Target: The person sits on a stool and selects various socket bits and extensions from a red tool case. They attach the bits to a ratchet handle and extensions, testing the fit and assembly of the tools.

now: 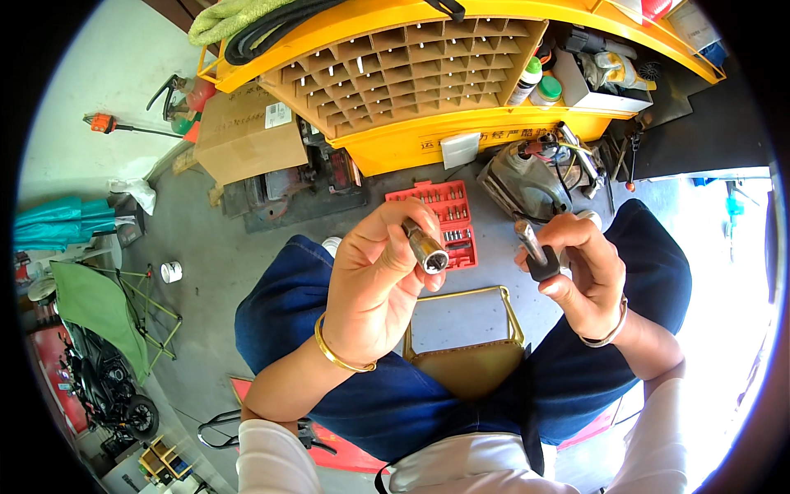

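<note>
One metal socket is clasped in left grip, rear finger-hidden; one black-and-silver tool in right grip, partly covered; one red case seen between.

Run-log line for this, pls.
left hand: holds metal socket | right hand: holds black-and-metal tool | floor: open red bit case

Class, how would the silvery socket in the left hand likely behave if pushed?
Lying on its side, the socket would probably roll, since its outside looks round. It should be stiff and likely heavy for its size, looking metallic.
</note>
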Demonstrator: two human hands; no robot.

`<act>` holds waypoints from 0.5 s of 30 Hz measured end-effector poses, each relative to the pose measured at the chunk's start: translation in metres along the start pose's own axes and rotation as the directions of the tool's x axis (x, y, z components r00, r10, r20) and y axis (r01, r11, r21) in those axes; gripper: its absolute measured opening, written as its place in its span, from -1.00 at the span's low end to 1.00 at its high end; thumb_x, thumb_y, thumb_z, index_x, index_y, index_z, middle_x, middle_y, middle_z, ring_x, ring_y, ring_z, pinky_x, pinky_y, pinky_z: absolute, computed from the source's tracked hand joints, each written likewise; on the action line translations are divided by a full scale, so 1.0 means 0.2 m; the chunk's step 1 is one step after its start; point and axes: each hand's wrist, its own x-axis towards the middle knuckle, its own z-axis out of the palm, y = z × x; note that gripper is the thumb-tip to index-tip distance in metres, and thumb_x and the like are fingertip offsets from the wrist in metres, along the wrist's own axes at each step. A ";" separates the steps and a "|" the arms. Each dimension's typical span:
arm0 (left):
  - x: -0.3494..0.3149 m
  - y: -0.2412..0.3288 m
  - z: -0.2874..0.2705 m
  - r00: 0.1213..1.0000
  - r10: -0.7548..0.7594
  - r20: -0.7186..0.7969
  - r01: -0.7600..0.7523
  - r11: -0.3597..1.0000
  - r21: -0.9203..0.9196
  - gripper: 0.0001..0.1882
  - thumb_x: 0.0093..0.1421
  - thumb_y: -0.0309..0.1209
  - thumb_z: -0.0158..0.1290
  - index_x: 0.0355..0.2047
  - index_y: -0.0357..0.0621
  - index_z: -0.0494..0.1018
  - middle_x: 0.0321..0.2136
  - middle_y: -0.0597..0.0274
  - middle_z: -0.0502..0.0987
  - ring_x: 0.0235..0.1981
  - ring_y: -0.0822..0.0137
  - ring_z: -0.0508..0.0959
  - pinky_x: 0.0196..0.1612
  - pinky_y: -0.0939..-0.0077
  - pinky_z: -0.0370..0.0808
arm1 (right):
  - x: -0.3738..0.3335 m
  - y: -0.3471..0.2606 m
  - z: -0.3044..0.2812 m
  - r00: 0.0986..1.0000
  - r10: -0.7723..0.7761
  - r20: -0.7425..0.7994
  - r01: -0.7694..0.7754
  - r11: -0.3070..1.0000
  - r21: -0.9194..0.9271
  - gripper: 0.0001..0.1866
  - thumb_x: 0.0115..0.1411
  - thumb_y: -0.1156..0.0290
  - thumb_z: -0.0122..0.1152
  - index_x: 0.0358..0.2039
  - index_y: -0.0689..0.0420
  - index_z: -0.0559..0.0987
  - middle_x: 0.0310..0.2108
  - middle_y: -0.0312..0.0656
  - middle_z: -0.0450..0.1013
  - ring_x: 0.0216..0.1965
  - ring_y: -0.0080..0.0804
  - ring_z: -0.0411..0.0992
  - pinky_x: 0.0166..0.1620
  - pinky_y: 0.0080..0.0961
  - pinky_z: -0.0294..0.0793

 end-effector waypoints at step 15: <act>0.02 -0.04 -0.04 0.999 -0.046 -0.007 0.046 0.999 -0.019 -0.79 0.18 -0.35 0.05 -0.26 -0.19 0.34 -0.37 0.32 0.31 -0.40 0.52 0.34 -0.33 0.65 0.42 | 0.07 -0.06 -0.02 0.952 -0.302 0.038 0.305 0.944 -0.125 -0.63 -0.15 0.45 0.43 -0.32 0.33 0.53 -0.39 -0.05 0.51 -0.44 -0.31 0.46 -0.37 -0.50 0.43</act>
